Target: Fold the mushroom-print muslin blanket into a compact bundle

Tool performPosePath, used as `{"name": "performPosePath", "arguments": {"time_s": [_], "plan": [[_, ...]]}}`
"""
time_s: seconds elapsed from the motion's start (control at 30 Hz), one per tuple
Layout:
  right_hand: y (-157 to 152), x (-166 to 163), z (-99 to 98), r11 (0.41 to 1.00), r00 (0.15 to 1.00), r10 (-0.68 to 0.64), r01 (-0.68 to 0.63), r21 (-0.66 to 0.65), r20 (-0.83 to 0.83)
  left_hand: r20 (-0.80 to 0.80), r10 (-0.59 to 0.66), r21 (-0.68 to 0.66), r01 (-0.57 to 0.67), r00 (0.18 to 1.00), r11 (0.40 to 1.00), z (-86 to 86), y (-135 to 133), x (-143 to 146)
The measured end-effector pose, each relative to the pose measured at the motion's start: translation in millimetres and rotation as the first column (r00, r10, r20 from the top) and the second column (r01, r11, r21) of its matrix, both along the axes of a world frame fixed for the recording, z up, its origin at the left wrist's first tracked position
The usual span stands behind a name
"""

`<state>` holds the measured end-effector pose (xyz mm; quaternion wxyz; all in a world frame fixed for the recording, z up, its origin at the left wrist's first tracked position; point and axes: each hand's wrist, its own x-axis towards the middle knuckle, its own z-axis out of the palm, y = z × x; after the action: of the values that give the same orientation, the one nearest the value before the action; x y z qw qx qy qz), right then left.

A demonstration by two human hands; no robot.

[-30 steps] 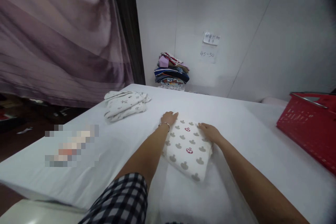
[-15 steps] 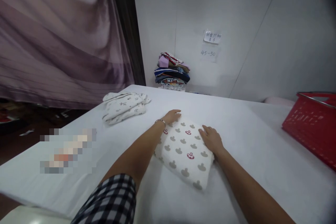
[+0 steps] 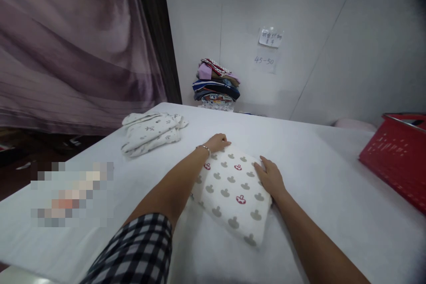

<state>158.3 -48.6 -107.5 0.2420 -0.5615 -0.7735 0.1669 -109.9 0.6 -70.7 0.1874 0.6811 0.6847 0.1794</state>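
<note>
A folded white cloth (image 3: 229,191) printed with grey and a few red mushroom-like shapes lies in front of me on the white table. At its far left corner is my left hand (image 3: 218,143), a bracelet on the wrist, with the fingers curled down against the cloth; the fingertips are partly hidden. My right hand (image 3: 271,177) rests along the cloth's right edge, fingers apart and flat. Farther left lies a second folded white cloth (image 3: 151,133) with small dark prints, touched by neither hand.
A red plastic basket (image 3: 396,155) stands at the right of the table (image 3: 309,168). Behind the far edge rises a stack of folded clothes (image 3: 216,84) by the wall. A purple curtain (image 3: 76,44) hangs at the left. A blurred-out item (image 3: 71,195) lies on the near left.
My left fingers have curled in more at the cloth's far corner. My right hand has stayed at the right edge. The view has shifted slightly.
</note>
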Motion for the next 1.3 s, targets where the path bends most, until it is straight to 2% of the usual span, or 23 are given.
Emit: {"name": "performPosePath", "arguments": {"time_s": [0.23,0.4,0.53,0.6,0.67,0.73,0.87,0.97,1.1,1.2,1.3], "plan": [[2.2,0.5,-0.5,1.000,0.997,0.016,-0.018,0.025,0.073,-0.066,0.048,-0.047,-0.051,0.997,0.998,-7.0,5.2,5.5],[2.1,0.7,0.4,1.000,0.996,0.014,-0.015,0.020,0.088,-0.022,0.054,-0.052,-0.055,0.998,0.997,-1.3,-2.3,2.1],[2.6,0.6,1.3,1.000,0.993,0.014,-0.015,0.006,0.115,-0.007,0.061,0.011,-0.061,0.998,0.998,10.6,-20.5,2.4],[2.8,0.5,1.9,1.000,0.993,0.015,-0.015,0.000,0.116,-0.058,0.015,0.092,-0.009,0.998,0.996,12.8,-32.9,7.5],[2.6,0.2,2.9,1.000,0.993,0.021,-0.021,-0.002,0.114,-0.158,-0.068,0.135,0.090,0.985,0.987,8.9,-44.5,14.3],[1.8,-0.1,4.7,1.000,0.992,0.020,-0.019,-0.008,0.124,-0.231,-0.127,0.075,0.148,0.965,0.986,0.4,-52.6,20.2],[-0.5,-1.1,8.6,1.000,0.991,0.002,0.001,-0.026,0.131,-0.253,-0.133,-0.047,0.125,0.958,0.991,-14.3,-54.9,23.9],[0.1,-0.8,8.7,0.999,0.997,0.003,0.000,-0.038,0.082,-0.242,-0.156,-0.063,0.145,0.958,0.987,-14.1,-50.5,23.0],[7.2,7.6,3.3,0.991,0.995,0.009,-0.022,-0.132,-0.102,-0.168,-0.149,-0.090,0.135,0.974,0.987,1.2,-52.0,23.7],[14.1,18.9,-1.2,0.971,0.938,-0.046,-0.038,-0.235,-0.342,-0.052,-0.065,0.001,0.065,0.997,0.998,17.1,-68.2,22.3],[18.5,26.5,-1.5,0.962,0.911,-0.064,-0.052,-0.267,-0.407,0.001,0.043,0.096,-0.043,0.999,0.994,26.0,-98.3,14.9]]}}
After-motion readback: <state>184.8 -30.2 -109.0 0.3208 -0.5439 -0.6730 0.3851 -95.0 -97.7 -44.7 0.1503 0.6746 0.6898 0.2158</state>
